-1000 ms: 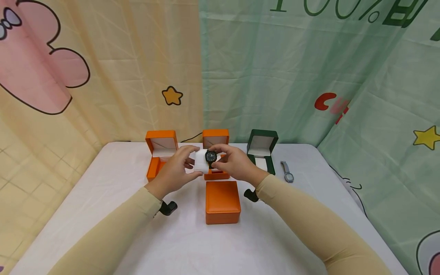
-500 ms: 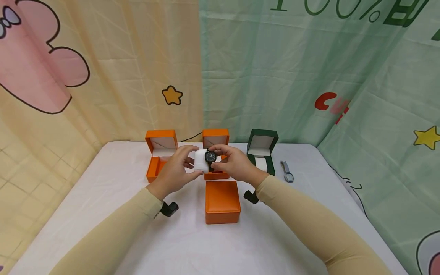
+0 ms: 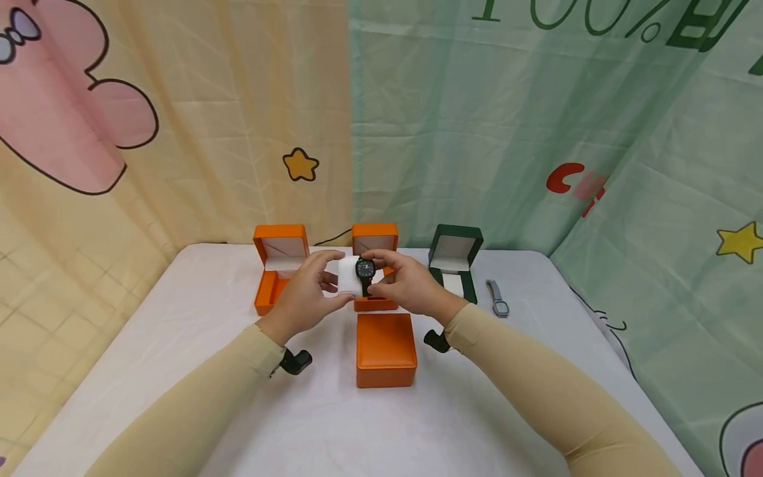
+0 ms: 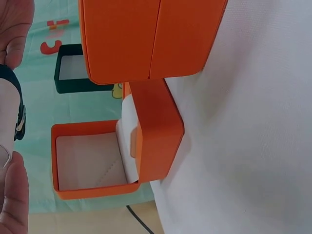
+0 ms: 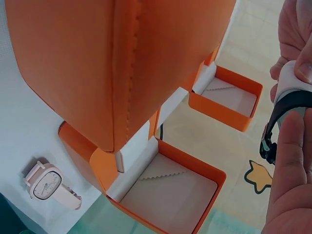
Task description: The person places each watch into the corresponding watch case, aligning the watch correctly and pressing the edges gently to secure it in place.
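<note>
One black watch [image 3: 365, 270] is sitting strapped round a white pillow [image 3: 348, 277], and I am holding both above the table [image 3: 197, 305], in front of the middle box [image 3: 373, 246]. I am gripping the pillow's left end with my left hand [image 3: 305, 297], thumb and fingers curled round it; my right hand [image 3: 406, 286] is pinching the watch and the pillow's right end. I am judging the pair light, the pillow soft and squashy, the watch face easy to scratch, so the pillow's ends are looking like the safest hold.

Four boxes: two orange ones are standing open at the back, the left box [image 3: 275, 273] showing only white lining; the middle one's base is hidden behind my hands. One green box [image 3: 456, 262] is standing open with a white pillow inside. One shut orange box [image 3: 385, 349] is lying nearest me.

One pale watch [image 3: 498, 299] is lying loose right of the green box.
</note>
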A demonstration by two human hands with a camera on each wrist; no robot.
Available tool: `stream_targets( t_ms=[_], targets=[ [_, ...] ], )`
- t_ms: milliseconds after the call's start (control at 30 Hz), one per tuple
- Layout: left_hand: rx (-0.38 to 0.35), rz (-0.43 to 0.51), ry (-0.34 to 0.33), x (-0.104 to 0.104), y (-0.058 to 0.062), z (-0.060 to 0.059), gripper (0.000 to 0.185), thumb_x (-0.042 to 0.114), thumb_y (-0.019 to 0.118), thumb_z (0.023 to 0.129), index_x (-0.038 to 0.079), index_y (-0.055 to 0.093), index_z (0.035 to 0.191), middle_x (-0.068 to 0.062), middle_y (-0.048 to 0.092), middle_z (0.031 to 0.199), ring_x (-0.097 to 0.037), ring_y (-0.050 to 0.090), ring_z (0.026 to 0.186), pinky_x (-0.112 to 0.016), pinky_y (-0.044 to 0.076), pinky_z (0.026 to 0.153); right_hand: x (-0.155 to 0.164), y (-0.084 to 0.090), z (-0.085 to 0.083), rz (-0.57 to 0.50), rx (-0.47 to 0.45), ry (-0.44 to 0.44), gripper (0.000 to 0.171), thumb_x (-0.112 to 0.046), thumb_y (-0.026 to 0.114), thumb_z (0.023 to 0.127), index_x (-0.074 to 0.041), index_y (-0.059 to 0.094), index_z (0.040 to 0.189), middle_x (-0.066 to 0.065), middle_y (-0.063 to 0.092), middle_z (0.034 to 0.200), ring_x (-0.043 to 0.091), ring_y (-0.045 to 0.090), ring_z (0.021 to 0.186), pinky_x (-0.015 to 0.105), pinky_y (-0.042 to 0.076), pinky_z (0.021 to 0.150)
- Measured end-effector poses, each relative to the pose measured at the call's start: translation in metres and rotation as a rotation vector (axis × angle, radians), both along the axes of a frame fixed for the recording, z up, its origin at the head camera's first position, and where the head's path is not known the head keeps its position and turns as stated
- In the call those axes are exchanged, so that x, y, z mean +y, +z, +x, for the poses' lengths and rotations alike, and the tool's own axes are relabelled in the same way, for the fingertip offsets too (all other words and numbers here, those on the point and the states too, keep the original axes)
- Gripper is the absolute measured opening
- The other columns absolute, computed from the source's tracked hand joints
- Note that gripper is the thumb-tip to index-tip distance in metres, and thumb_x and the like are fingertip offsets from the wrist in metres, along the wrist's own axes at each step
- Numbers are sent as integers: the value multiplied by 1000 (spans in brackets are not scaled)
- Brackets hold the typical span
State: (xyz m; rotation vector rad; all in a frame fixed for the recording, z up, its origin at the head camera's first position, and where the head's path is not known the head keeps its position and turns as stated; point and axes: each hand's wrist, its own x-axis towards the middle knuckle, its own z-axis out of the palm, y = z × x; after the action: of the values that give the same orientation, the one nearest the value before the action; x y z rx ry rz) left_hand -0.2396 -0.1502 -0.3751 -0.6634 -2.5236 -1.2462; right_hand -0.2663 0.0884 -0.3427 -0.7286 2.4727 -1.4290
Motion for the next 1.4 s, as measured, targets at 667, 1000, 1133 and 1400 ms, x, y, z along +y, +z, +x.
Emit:
stream_targets(
  t_ms=[667, 1000, 1133, 1400],
  targets=[
    [-87, 53, -21, 1, 3, -1, 80, 12, 89, 85, 10, 46, 153, -11, 50, 148, -25, 72, 100, -40, 63, 93, 2, -4, 5, -13, -3, 3, 65, -9, 77, 96, -25, 54, 154, 10, 61, 141, 28, 76, 95, 28, 60, 78],
    [-173, 119, -43, -2, 6, -1, 81, 13, 88, 86, 11, 45, 155, -11, 48, 151, -23, 72, 98, -30, 64, 86, 5, 1, 7, 45, 16, 11, 75, -15, 80, 94, -32, 47, 159, 11, 75, 104, 22, 68, 80, 29, 51, 67],
    [-191, 134, -51, -1, 10, 1, 81, 12, 88, 86, 10, 45, 155, -12, 48, 151, -24, 73, 98, -29, 64, 85, 4, 3, 6, 39, 12, 9, 79, -13, 81, 94, -30, 44, 162, 13, 72, 119, 24, 66, 84, 29, 51, 66],
    [-226, 152, -58, -1, 13, 3, 79, 12, 89, 85, 13, 47, 152, -11, 48, 150, -23, 73, 95, -29, 64, 82, 4, 5, 9, 59, -3, -2, 81, -13, 81, 93, -25, 42, 163, 9, 77, 108, 23, 70, 88, 27, 53, 70]
  ],
)
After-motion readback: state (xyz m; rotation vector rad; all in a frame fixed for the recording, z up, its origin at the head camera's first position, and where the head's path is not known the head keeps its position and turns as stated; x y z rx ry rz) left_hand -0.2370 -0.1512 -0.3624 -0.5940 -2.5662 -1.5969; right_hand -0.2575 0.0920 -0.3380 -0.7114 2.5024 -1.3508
